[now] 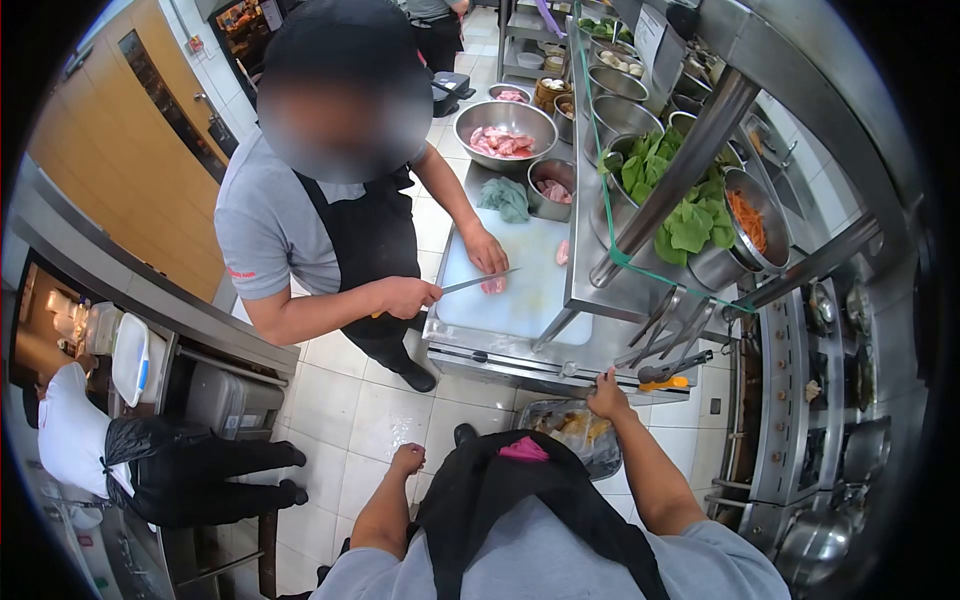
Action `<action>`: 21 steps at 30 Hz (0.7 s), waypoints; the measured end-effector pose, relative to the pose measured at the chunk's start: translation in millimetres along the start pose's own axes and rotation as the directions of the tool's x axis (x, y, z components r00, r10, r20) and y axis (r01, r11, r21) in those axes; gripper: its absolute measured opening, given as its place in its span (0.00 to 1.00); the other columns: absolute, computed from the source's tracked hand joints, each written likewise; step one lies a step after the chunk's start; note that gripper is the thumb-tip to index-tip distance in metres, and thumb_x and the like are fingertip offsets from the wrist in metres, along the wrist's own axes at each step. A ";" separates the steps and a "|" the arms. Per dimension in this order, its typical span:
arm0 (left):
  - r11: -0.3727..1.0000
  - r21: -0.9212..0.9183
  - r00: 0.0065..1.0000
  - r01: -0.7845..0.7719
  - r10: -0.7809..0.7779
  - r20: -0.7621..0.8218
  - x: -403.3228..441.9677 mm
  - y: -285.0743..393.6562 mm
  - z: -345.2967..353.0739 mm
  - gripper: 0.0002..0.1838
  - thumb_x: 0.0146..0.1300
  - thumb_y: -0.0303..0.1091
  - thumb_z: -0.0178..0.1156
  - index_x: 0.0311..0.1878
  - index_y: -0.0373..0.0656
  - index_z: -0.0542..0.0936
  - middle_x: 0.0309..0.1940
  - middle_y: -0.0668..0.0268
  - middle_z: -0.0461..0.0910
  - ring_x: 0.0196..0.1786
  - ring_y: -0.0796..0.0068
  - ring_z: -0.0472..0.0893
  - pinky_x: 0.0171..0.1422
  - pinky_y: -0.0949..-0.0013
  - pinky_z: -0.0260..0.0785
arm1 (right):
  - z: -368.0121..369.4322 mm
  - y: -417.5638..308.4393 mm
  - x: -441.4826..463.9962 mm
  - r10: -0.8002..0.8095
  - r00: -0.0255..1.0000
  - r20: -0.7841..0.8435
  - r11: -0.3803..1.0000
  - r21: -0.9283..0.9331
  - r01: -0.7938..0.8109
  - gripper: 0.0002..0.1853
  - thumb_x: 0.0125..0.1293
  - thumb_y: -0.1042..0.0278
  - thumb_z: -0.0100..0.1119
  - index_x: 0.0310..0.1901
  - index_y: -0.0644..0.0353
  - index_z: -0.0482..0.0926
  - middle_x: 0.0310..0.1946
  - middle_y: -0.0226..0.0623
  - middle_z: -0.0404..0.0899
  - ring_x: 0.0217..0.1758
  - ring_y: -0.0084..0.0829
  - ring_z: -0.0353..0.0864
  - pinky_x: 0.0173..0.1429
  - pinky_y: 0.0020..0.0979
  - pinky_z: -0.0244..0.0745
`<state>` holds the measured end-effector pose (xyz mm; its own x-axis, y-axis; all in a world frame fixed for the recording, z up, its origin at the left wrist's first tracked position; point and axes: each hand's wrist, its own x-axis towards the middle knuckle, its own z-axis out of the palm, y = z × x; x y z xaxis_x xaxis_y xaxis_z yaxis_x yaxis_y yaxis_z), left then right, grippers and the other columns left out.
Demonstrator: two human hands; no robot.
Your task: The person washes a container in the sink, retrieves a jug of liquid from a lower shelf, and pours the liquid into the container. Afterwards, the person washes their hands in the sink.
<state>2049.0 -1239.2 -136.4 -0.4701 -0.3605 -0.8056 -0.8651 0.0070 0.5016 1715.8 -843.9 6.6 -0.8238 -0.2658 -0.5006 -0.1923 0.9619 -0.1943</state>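
My left hand (408,459) hangs low over the tiled floor beside my black apron (490,500), its fingers curled in with nothing visible in them. Reaching forward, my right hand (607,396) is at the front edge of the steel counter (500,366), fingers closed together; what they hold, if anything, I cannot make out. Just right of it are several long-handled utensils (655,335) and a yellow handle (664,384). Below it, partly hidden by my apron, stands a clear plastic tub (598,462) with yellowish-brown food inside.
Across the counter a co-worker (290,230) cuts meat (494,285) with a knife (480,281) on a white board (520,315). Bowls of meat (505,140), leafy greens (690,220) and shredded carrot (746,220) stand behind. Stoves (790,400) are at right; another person (85,430) is at left.
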 end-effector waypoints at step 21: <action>1.000 0.006 0.999 -0.004 0.003 0.049 0.8 0.9 3.0 0.12 0.66 0.39 0.55 0.47 0.45 0.81 0.32 0.63 0.84 0.28 0.74 0.82 0.26 0.70 0.73 | -2.1 2.4 0.5 -0.007 1.000 0.016 0.999 0.039 0.006 0.41 0.58 0.55 0.59 0.70 0.69 0.59 0.74 0.67 0.40 0.72 0.58 0.61 0.72 0.41 0.62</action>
<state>2047.4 -1236.7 -137.6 -0.4811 -0.3141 -0.8185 -0.8644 0.0143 0.5026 1713.8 -841.6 7.7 -0.8139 -0.2733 -0.5128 -0.1765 0.9571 -0.2299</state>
